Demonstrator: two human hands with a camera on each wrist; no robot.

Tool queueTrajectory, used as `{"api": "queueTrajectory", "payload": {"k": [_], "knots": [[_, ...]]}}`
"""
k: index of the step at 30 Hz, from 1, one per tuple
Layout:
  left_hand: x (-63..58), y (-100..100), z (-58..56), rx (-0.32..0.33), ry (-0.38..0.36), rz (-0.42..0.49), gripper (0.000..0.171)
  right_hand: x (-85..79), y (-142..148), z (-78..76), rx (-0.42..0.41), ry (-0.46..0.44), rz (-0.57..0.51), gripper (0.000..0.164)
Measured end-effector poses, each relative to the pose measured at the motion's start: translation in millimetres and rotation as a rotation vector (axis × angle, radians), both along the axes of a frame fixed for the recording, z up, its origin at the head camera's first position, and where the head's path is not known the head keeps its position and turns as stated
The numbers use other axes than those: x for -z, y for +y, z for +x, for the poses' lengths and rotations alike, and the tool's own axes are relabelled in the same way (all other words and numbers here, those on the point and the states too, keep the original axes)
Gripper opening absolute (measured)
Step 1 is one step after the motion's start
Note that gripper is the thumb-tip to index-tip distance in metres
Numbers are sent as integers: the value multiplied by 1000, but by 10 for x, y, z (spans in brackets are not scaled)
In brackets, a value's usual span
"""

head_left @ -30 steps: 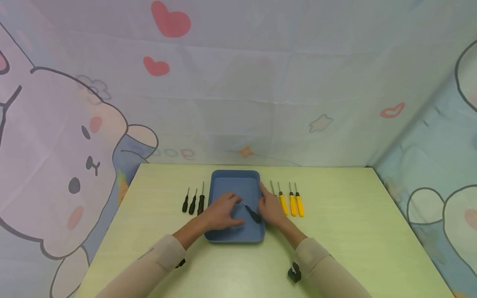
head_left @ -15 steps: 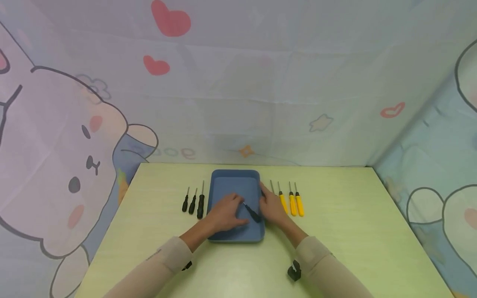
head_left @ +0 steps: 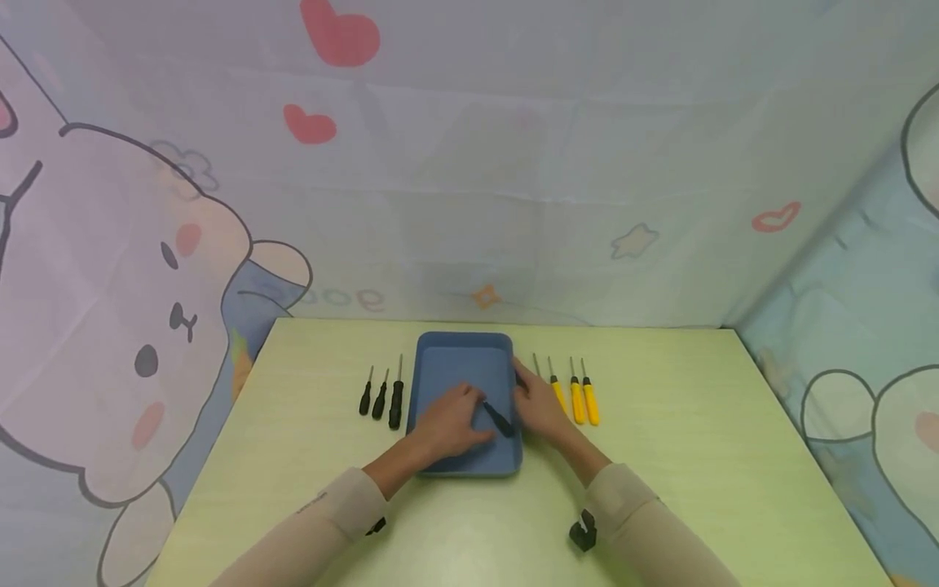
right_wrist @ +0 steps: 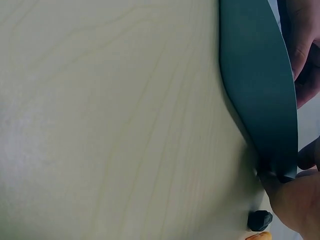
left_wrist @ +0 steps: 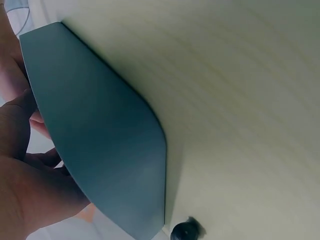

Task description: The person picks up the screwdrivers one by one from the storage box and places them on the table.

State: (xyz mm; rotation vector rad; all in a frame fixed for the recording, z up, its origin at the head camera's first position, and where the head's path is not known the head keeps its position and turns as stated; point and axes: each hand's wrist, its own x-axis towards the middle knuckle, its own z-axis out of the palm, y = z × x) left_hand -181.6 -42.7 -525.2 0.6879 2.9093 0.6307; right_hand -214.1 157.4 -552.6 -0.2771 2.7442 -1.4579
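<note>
A blue rectangular tray [head_left: 469, 466] sits on the table. Inside it, near the right wall, a dark-handled screwdriver [head_left: 499, 419] lies slanted. My left hand [head_left: 446, 425] is over the tray, thumb and fingers spread apart, its fingertips at the screwdriver's shaft, most of which they hide. Whether they touch it I cannot tell. My right hand [head_left: 540, 408] grips the tray's right wall, thumb on the inner side and fingers outside. In the right wrist view the right hand [right_wrist: 297, 202] is at the end of the tray wall [right_wrist: 260, 85]. The left wrist view shows the tray's outer wall [left_wrist: 100, 120].
Left of the tray stands a row of three black screwdrivers [head_left: 395, 403], shafts pointing away. Several yellow-handled screwdrivers [head_left: 577, 403] lie to the right, partly behind my right hand. A patterned cloth [head_left: 513, 204] hangs behind the pale table [head_left: 660, 456].
My left hand has moved a little to the right across the tray, covering more of the screwdriver's shaft. My right hand has stayed at the tray's right wall.
</note>
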Motion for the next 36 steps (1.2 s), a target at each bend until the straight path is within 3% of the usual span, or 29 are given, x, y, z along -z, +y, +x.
{"api": "queueTrajectory", "payload": {"k": [17,24,36], "knots": [[39,136,64,-67,12,-21,64,19,2,-5,-5,7,-10,56],[52,188,69,-84,8,-30,60,10,-10,8,-4,22,32,55],[119,285,48,-89,69,-136,68,-17,-9,11,-12,-2,0,55]]}}
